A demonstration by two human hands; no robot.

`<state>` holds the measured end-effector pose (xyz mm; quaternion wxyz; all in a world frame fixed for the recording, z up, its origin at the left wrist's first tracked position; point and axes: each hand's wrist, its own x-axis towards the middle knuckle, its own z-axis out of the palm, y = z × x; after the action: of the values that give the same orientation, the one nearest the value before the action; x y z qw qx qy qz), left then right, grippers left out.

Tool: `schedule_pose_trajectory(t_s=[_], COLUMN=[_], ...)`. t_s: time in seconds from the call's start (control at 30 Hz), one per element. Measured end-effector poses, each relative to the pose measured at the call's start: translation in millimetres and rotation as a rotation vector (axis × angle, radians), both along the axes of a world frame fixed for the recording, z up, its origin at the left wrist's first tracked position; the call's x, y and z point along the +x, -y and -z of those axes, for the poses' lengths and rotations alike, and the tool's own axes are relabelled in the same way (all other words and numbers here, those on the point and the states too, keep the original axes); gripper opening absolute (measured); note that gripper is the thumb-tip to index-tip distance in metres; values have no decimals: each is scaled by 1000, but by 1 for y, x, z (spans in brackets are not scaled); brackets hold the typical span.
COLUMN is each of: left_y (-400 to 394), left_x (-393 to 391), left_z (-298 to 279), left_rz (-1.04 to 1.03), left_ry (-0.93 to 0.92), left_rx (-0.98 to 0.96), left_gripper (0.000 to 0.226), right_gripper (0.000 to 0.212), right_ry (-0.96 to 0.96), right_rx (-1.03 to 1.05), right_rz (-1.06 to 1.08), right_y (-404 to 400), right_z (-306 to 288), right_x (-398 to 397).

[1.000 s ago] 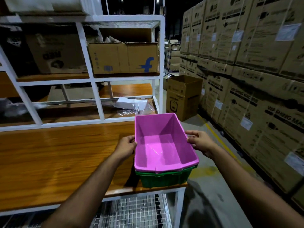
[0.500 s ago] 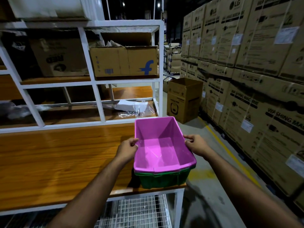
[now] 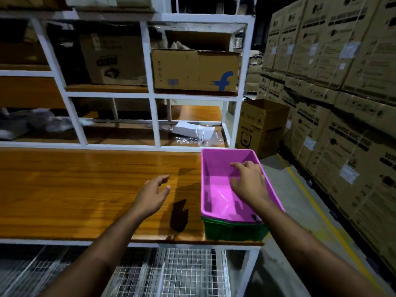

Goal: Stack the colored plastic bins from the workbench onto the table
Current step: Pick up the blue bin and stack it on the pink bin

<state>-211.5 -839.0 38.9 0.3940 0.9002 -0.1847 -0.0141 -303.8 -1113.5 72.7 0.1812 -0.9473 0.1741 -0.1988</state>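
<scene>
right hand (image 3: 249, 182) hovers spread over pink bin (image 3: 216, 168) nested in green bin (image 3: 233, 230) (left hand (image 3: 153, 192) empty, loose); next, fetch another.

Dim, motion-blurred, wide-angle edge distortion

Two bare forearms enter from the near edge, one on the left, one on the right. No sleeves visible on either; both arms uncovered as far up as the frame shows. No gloves. Left hand (image 3: 153, 195): no ring, no watch, no wristband seen, wrist bare. Right hand (image 3: 250, 183): same, bare wrist, no strap or bracelet, no rings on the visible fingers (image 3: 237, 166). Nails look short and unpainted; one pale nail tip shows on the left hand's thumb. No tape, bandage or markings on either arm. Upper arms, shoulders and any clothing fall outside the frame, so nothing worn can be told.
</scene>
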Motion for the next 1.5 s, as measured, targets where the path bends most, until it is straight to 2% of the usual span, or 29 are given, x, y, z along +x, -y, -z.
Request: schedule_pose_trajectory(t_s=[0.17, 0.3, 0.43, 0.57, 0.83, 1.13, 1.23, 1.5], left_y=[-91, -187, -299, -408, -565, -697, -739, -848], left_x=[10, 16, 26, 34, 73, 180, 228, 344], left_z=[14, 29, 34, 29, 35, 44, 39, 15], left_rz=[-75, -137, -185, -251, -396, -474, -474, -476], left_ry=[61, 75, 173, 253, 157, 144, 129, 225], left_rx=[93, 203, 330, 448, 613, 704, 730, 890], left_gripper=[47, 52, 60, 62, 69, 71, 73, 78], right_gripper=[51, 53, 58, 65, 68, 69, 68, 68], right_ry=[28, -66, -167, -189, -186, -232, -260, -239], right_rx=[-100, -178, -195, -227, -281, -240, -202, -169], right_rz=[-207, -325, -459, -524, -673, -755, -738, -677], right_y=[-104, -203, -313, -416, -581, -728, -770, -864], right_z=[5, 32, 58, 78, 77, 81, 71, 55], right_x=[35, 68, 98, 134, 198, 326, 373, 470])
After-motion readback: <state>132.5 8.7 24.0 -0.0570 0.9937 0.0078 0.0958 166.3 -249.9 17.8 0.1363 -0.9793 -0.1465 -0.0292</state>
